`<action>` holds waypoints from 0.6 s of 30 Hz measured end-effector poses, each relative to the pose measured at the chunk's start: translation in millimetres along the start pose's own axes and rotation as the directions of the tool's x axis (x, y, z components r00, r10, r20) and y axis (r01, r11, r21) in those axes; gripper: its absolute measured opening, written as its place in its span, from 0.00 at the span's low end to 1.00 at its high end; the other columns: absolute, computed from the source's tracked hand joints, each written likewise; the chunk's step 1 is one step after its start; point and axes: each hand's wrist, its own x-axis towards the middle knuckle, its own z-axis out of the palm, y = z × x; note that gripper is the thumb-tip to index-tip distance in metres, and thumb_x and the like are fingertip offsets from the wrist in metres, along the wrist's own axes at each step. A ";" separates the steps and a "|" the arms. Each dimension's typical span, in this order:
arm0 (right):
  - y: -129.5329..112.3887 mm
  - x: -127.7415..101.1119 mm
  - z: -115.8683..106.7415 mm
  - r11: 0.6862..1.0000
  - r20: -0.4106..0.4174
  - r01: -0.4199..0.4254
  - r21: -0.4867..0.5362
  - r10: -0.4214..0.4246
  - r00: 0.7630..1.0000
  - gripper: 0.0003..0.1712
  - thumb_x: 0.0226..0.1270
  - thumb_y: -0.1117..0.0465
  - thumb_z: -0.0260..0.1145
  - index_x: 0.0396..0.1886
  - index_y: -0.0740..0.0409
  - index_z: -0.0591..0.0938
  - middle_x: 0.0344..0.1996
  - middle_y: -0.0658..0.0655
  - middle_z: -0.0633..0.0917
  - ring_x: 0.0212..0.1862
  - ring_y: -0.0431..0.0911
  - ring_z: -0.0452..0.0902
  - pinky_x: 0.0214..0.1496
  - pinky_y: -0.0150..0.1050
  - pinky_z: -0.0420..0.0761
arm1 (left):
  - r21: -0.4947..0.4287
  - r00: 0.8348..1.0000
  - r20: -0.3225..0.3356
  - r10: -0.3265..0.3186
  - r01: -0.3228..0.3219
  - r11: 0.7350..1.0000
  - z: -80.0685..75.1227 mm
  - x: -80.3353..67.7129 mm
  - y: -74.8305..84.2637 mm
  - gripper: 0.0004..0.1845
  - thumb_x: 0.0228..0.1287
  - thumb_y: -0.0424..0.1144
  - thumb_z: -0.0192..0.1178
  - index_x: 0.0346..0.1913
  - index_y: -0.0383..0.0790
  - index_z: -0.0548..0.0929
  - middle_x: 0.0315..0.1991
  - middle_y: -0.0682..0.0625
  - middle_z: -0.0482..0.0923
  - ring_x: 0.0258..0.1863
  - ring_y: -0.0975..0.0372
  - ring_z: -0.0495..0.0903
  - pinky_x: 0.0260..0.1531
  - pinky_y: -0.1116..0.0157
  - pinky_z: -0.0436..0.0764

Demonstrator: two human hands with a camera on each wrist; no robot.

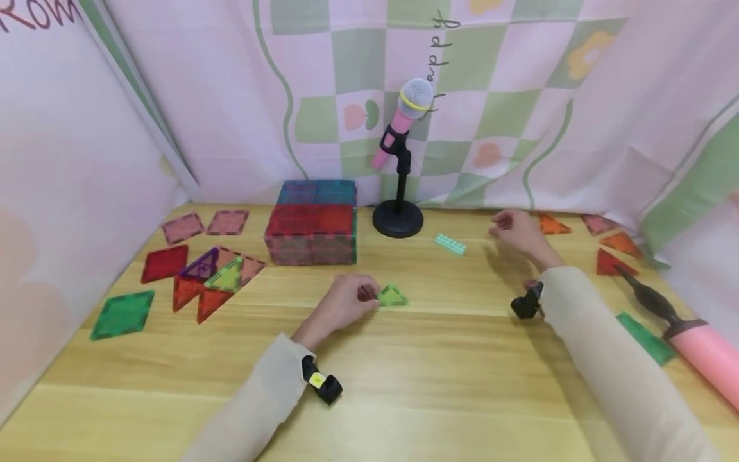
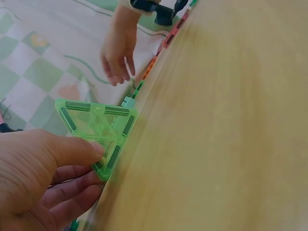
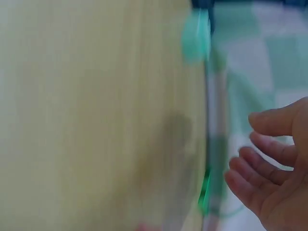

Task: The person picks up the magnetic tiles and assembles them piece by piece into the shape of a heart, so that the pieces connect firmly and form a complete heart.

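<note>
Rightward, the green triangle (image 1: 394, 297) jutted from the pinching left hand (image 1: 348, 301), well apart from the empty, loosely curled right hand (image 1: 519, 237).

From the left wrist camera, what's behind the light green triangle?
Partly behind the light green triangle is the mint block, its top showing past the edge. The curtain shows through too. The left hand has its thumb over one part, hiding whatever lies behind there.

From above, the head view faces forward-down; close wrist views share the right hand (image 1: 523, 236).
</note>
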 end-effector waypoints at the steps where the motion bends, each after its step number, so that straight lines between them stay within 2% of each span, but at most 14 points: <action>1: 7.6 4.2 -4.3 0.999 0.027 -0.024 -0.027 0.024 0.999 0.26 0.69 0.60 0.56 0.59 0.76 0.68 0.55 0.79 0.71 0.57 0.69 0.67 0.60 0.61 0.67 | -0.002 1.000 0.002 0.001 -0.001 1.000 -0.2 0.3 -0.5 0.04 0.53 0.28 0.67 0.33 0.35 0.84 0.30 0.46 0.84 0.30 0.63 0.81 0.33 0.74 0.79; 5: 28.4 11.4 -20.1 0.983 0.194 -0.057 -0.174 0.090 0.977 0.36 0.68 0.61 0.52 0.67 0.80 0.54 0.62 0.84 0.60 0.63 0.76 0.55 0.64 0.67 0.58 | -0.003 1.000 0.008 0.000 0.000 1.000 1.2 0.6 0.0 0.04 0.54 0.28 0.67 0.33 0.35 0.84 0.30 0.46 0.84 0.30 0.63 0.81 0.32 0.74 0.78; 8: 34.7 9.8 -27.2 0.966 0.311 0.003 -0.260 0.081 0.947 0.39 0.67 0.62 0.53 0.67 0.83 0.50 0.63 0.86 0.55 0.64 0.78 0.50 0.65 0.68 0.54 | -0.004 1.000 0.010 -0.002 0.002 1.000 2.7 0.8 0.9 0.04 0.54 0.28 0.67 0.34 0.35 0.84 0.30 0.46 0.84 0.30 0.63 0.81 0.32 0.74 0.78; 11: 33.7 5.3 -27.2 0.965 0.392 0.012 -0.262 0.095 0.915 0.40 0.69 0.60 0.53 0.68 0.82 0.47 0.64 0.86 0.50 0.66 0.78 0.44 0.67 0.68 0.49 | 0.001 1.000 0.002 -0.008 0.008 1.000 2.9 1.6 -0.1 0.04 0.53 0.28 0.67 0.33 0.35 0.84 0.30 0.46 0.84 0.29 0.63 0.81 0.32 0.74 0.78; 12: 32.6 3.8 -25.7 0.965 0.404 0.019 -0.261 0.092 0.910 0.38 0.70 0.60 0.52 0.68 0.81 0.50 0.64 0.85 0.53 0.65 0.77 0.48 0.67 0.68 0.51 | 0.003 1.000 0.000 -0.010 0.010 1.000 2.6 1.9 -0.6 0.04 0.53 0.28 0.67 0.33 0.35 0.84 0.29 0.46 0.84 0.29 0.63 0.81 0.32 0.74 0.78; 15: 28.2 -2.7 -20.2 0.972 0.445 0.006 -0.236 0.102 0.890 0.39 0.71 0.60 0.51 0.69 0.80 0.47 0.66 0.84 0.48 0.67 0.77 0.43 0.68 0.67 0.47 | 0.005 1.000 -0.005 -0.015 0.015 1.000 0.8 1.9 -1.2 0.04 0.53 0.28 0.66 0.33 0.35 0.84 0.30 0.46 0.84 0.30 0.63 0.81 0.32 0.74 0.78; 18: 21.9 -12.7 -17.3 0.966 0.476 0.049 -0.253 0.080 0.876 0.40 0.70 0.61 0.54 0.68 0.82 0.47 0.65 0.85 0.49 0.67 0.77 0.44 0.68 0.67 0.47 | 0.000 1.000 -0.005 -0.007 0.007 1.000 1.3 1.2 -2.3 0.04 0.53 0.28 0.67 0.33 0.35 0.84 0.29 0.46 0.84 0.29 0.63 0.81 0.32 0.75 0.78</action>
